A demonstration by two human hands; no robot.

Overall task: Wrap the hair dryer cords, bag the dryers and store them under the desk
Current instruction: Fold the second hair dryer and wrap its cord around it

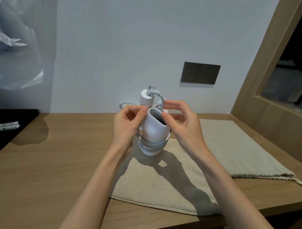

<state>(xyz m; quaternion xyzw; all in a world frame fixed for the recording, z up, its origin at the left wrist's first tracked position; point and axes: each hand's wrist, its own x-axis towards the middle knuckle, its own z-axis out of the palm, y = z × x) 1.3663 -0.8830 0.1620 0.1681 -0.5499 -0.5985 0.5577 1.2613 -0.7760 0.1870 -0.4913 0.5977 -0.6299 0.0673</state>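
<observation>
Faced white wall (116, 32) above wood bench (37, 160). Noted clear plastic bag (15, 44) against wall far left, black tray (13, 122) on bench's left edge below it. Held hair dryer (154, 130) mid-bench over near cloth bag (160, 185), nozzle mouth up, cord (152, 144) wound in tight coils round lower body. Curled left grip (126, 125) against dryer's left side, thumb pressed near nozzle rim. Pinched cord's loose loop with right grip (183, 123), thumb at rim, forefinger on loop behind. Saw dark socket plate (200, 73) on wall further right, second cloth bag (242, 146) beneath, wood frame (259, 68) far right.
</observation>
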